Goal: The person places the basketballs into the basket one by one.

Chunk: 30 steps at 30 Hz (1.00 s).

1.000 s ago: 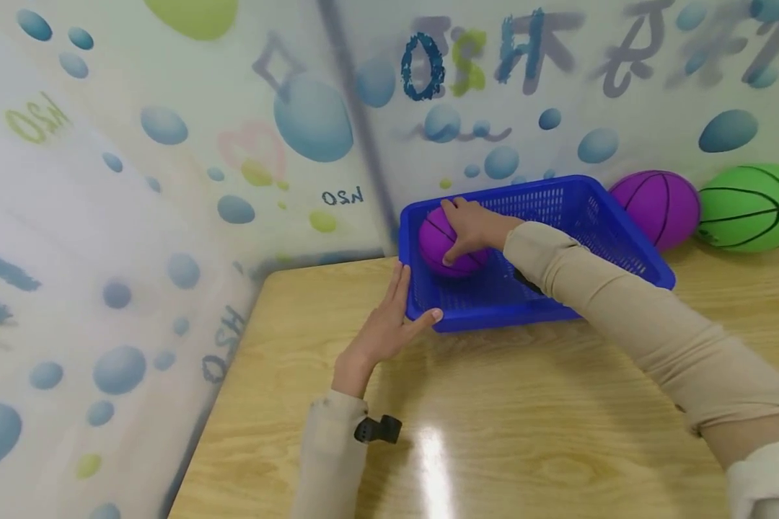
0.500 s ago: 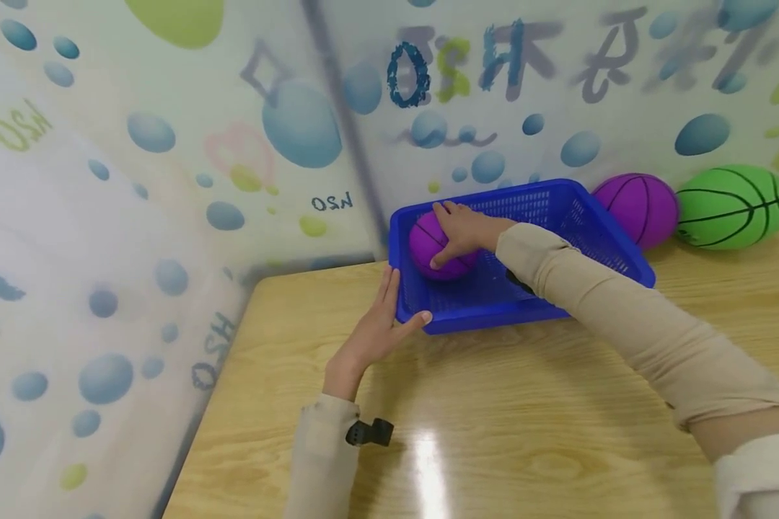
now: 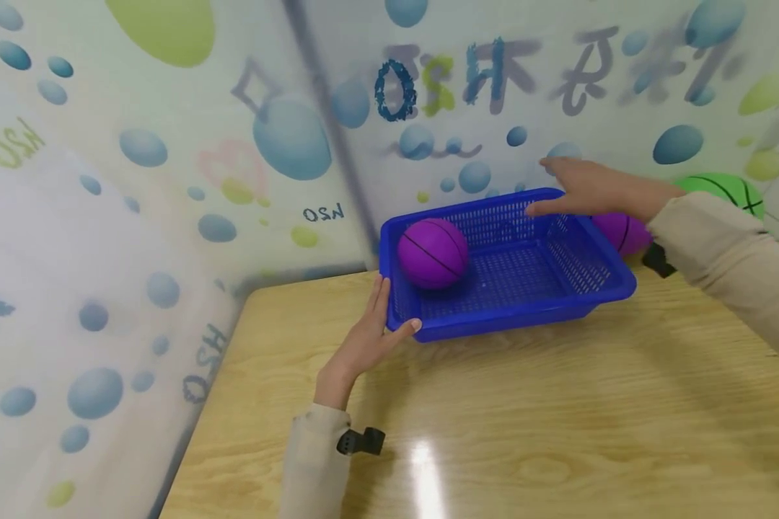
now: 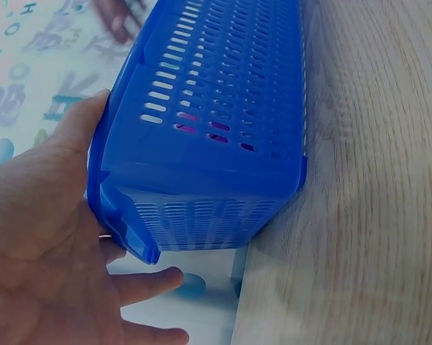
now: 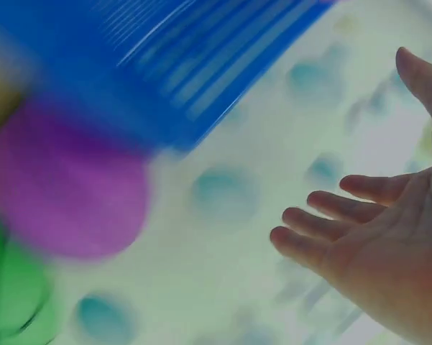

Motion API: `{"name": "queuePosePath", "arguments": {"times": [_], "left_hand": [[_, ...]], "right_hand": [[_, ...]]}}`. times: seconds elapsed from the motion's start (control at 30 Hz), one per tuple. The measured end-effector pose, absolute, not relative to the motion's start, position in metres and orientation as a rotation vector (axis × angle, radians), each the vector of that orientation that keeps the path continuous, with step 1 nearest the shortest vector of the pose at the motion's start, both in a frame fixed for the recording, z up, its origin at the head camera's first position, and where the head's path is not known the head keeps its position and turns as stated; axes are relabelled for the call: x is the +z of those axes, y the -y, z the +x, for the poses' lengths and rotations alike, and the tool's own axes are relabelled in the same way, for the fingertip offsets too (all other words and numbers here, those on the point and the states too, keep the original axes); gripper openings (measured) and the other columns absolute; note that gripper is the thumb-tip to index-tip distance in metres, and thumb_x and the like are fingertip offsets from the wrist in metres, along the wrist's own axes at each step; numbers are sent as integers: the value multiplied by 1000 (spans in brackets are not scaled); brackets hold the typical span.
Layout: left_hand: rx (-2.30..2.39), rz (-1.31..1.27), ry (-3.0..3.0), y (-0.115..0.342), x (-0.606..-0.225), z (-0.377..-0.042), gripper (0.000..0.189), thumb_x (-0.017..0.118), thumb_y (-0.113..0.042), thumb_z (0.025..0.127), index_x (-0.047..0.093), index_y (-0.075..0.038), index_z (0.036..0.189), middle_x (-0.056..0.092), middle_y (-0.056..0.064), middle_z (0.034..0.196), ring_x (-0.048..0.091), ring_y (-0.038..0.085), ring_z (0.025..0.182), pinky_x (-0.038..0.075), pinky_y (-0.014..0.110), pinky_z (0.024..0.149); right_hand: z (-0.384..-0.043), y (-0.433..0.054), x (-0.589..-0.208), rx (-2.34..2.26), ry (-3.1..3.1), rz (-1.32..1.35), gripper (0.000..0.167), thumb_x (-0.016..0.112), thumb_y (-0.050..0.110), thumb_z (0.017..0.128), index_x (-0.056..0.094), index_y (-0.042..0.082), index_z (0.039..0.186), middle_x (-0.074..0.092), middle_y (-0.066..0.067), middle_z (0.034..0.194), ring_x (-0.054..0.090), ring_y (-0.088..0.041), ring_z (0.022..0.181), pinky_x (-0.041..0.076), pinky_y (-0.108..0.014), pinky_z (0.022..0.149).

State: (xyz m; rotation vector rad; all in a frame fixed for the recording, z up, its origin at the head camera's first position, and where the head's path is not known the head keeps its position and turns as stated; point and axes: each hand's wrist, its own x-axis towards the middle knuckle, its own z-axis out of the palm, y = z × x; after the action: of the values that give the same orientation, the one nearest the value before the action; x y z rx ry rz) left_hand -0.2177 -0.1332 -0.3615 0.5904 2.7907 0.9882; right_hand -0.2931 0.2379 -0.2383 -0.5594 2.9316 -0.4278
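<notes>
Left hand (image 3: 361, 347): unclenched, touching basket (image 3: 516, 317), left. Right hand (image 3: 602, 189): empty, spread, far right. Risk: inner ball (image 3: 433, 254) rolling right, should basket tilt.

From above the table (image 3: 526, 432), the head view looks forward and down at the left hand (image 3: 360, 346), right hand (image 3: 600, 187), blue plastic basket (image 3: 526, 310) and printed wall (image 3: 389, 158). The left wrist view, turned sideways, looks closely at the basket's outside past the left palm. The right wrist view, tilted, faces the wall. All three share the basket.
</notes>
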Motion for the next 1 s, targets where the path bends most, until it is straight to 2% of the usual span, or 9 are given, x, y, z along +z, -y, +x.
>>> {"name": "queuePosePath", "arguments": {"times": [0.23, 0.37, 0.6, 0.8, 1.0], "left_hand": [[1014, 573, -2768, 138, -362, -215, 94, 52, -57, 88, -3, -14, 150, -14, -5, 153, 9, 22, 139, 20, 43, 108], [1021, 574, -2763, 139, -363, -216, 94, 52, -57, 88, -3, -13, 150, -15, -4, 153, 8, 23, 139, 19, 44, 108], [1025, 570, -2750, 140, -363, -218, 93, 51, -58, 88, -4, -15, 150, -17, -9, 152, 2, 17, 139, 17, 42, 109], [1048, 575, -2741, 137, -364, -219, 93, 52, -56, 88, -4, -16, 150, -17, -10, 152, 0, 15, 139, 16, 42, 109], [1056, 584, -2743, 134, -365, -218, 93, 52, -57, 88, -4, -18, 150, -17, -13, 151, 2, 17, 139, 17, 44, 108]], "right_hand": [[-278, -357, -265, -449, -3105, -186, 97, 46, 52, 92, 1, -20, 139, 20, -49, 131, 29, -62, 111, 27, -67, 88], [-268, -396, -290, -554, -3216, 65, 101, 46, 54, 90, -2, -21, 137, 14, -50, 131, 26, -65, 108, 25, -70, 87], [-253, -421, -325, -752, -3220, 380, 102, 42, 55, 90, -10, -18, 138, -4, -43, 140, 11, -61, 123, 19, -68, 94], [-245, -431, -348, -870, -3169, 460, 98, 38, 53, 92, -19, -12, 138, -14, -39, 141, -1, -57, 128, 13, -68, 96], [-244, -438, -364, -995, -3171, 513, 99, 42, 52, 91, -18, -11, 139, -15, -35, 144, -5, -52, 131, 10, -66, 100]]}}
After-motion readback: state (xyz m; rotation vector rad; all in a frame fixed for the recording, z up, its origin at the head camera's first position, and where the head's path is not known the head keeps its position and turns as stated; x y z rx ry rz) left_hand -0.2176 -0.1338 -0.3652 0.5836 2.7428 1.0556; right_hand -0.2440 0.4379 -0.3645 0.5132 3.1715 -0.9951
